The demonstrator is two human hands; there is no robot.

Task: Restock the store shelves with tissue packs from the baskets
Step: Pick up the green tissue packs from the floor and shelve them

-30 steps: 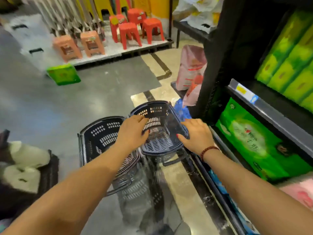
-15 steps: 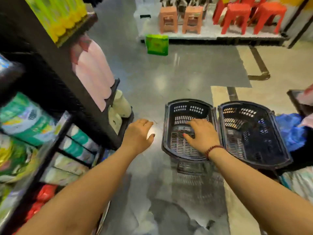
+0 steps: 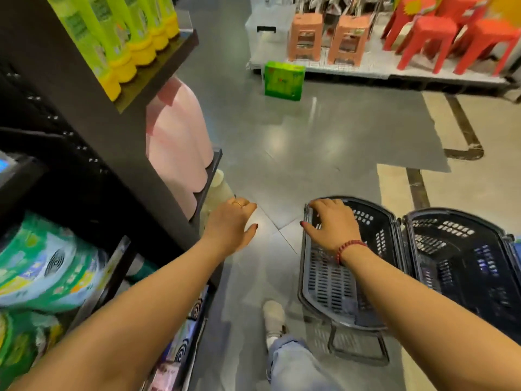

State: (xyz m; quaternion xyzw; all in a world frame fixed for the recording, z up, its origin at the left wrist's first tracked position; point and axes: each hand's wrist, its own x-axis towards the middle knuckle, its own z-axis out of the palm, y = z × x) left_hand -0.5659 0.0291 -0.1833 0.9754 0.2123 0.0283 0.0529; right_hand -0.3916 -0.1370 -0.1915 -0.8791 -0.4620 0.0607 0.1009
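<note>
A: grips?
B: I see L grip (image 3: pixel 231 227) released, hovering by shelf (image 3: pixel 112 136). R grip (image 3: pixel 329 224) grasping basket (image 3: pixel 329 286) at rim corner.
A: tissue?
B: green pack (image 3: pixel 284 81) on floor (image 3: pixel 324 142), well ahead, near stools (image 3: pixel 306 38).

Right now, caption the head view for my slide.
Right hand touches an empty black basket; left hand hangs free beside the stocked shelf.

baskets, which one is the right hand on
The basket nearer the shelf: the right hand holds its far rim. The other basket, beside it, goes untouched.
</note>
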